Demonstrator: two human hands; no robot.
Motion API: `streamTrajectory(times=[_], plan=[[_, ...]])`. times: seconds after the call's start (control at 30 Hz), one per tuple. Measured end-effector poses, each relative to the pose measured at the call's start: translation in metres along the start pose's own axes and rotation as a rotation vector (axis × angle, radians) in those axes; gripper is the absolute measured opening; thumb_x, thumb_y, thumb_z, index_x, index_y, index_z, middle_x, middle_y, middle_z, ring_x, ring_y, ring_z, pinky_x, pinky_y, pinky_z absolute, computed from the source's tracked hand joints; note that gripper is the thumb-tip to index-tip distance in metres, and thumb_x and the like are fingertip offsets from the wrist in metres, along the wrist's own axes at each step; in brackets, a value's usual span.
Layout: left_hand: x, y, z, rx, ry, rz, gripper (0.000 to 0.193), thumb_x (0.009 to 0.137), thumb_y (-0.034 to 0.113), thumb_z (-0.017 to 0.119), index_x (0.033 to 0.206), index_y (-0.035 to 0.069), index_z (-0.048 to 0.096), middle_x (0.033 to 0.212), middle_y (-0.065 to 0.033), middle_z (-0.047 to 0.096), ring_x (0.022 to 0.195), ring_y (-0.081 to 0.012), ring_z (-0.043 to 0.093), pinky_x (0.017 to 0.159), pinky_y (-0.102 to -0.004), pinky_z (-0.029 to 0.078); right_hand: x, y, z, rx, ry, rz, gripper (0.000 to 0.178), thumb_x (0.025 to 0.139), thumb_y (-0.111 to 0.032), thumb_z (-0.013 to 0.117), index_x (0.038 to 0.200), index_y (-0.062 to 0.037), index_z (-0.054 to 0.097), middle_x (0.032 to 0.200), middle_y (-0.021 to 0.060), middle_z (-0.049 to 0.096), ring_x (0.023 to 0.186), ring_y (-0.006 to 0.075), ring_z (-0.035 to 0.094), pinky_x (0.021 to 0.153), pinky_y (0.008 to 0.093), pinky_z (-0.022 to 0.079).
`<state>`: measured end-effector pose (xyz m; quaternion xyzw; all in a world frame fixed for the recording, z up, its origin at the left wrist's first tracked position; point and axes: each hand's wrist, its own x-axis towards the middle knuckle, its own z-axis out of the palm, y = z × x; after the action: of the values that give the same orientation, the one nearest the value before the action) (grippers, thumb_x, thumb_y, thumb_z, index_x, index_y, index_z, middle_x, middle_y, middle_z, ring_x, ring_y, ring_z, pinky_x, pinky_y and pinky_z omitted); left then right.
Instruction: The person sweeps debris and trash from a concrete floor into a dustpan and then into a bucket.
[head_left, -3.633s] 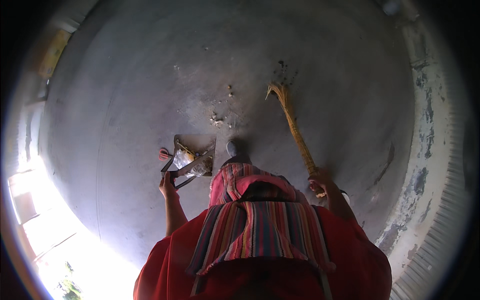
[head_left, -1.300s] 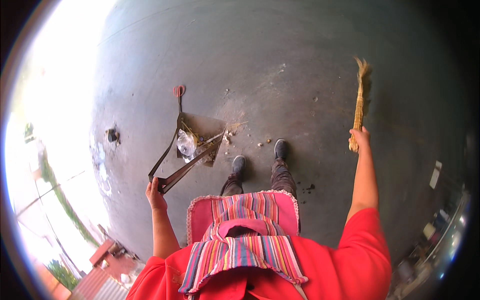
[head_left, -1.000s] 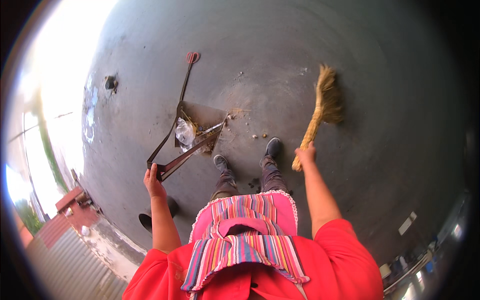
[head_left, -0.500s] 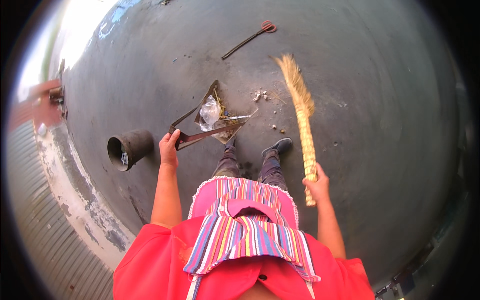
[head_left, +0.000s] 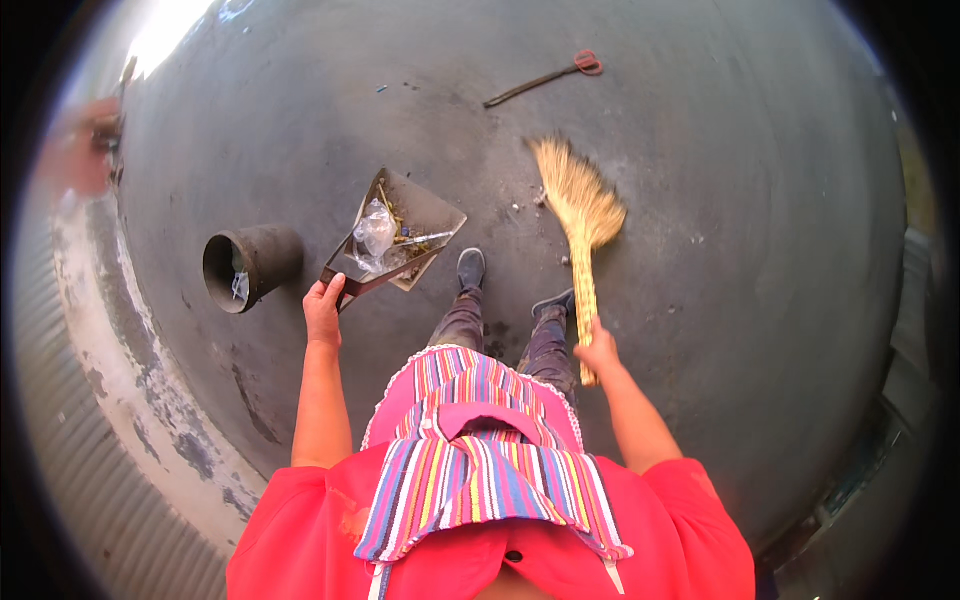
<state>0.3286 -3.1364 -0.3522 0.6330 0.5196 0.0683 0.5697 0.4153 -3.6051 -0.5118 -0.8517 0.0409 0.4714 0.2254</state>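
Note:
My left hand is closed round the end of the dark handle of a metal dustpan. In the pan lie a crumpled clear plastic bag, a thin pale stick and dark crumbs of dirt. My right hand grips the bound yellow handle of a straw broom. Its bristles are fanned out, slightly blurred, over the floor to the right of the dustpan. A few small pale bits of litter lie between the pan and the bristles, some of them touching or partly hidden by the broom.
A dark cylindrical bin with pale scraps inside lies on its side at the left. Long tongs with red loop handles rest on the floor farther off. A peeling low wall edge and corrugated sheeting run along the left.
The broom has swung from narrow side-on to bristles spread, moving left and nearer the litter. The dustpan has shifted left and turned, showing its pan more fully. Both hands keep their hold.

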Motion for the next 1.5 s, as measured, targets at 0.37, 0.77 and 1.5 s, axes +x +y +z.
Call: streamTrajectory(times=[0.37,0.77,1.5], plan=[[0.047,-0.128,-0.014,-0.126,0.126,0.008,0.018,0.084,0.021,0.062,0.088,0.003,0.063,0.081,0.0017,0.062,0.072,-0.0068,0.054,0.07,-0.0221,0.042,0.034,-0.045,-0.027,0.608,-0.219,-0.134,0.077,0.067,0.004,0.063,0.137,-0.0081,0.033,0.077,0.0049,0.056,0.048,0.0135,0.054,0.044,0.0268,0.045],[0.053,-0.179,-0.007,-0.208,0.397,-0.08,0.019,0.083,0.023,0.064,0.084,0.004,0.061,0.077,0.0012,0.059,0.069,-0.0079,0.053,0.067,-0.0229,0.042,0.338,-0.393,0.047,0.506,-0.617,-0.346,0.021,0.086,-0.018,0.045,0.102,-0.0054,0.048,0.078,0.0075,0.054,0.06,0.0187,0.059,0.049,0.0333,0.048],[0.049,-0.191,-0.009,-0.141,0.497,-0.037,0.021,0.083,0.021,0.064,0.092,0.002,0.061,0.082,-0.0003,0.059,0.074,-0.0095,0.054,0.069,-0.0244,0.043,0.214,0.049,-0.013,0.089,-0.306,0.171,0.029,0.092,-0.029,0.044,0.115,-0.0121,0.051,0.061,0.0082,0.054,0.041,0.0169,0.051,0.037,0.0313,0.042]])
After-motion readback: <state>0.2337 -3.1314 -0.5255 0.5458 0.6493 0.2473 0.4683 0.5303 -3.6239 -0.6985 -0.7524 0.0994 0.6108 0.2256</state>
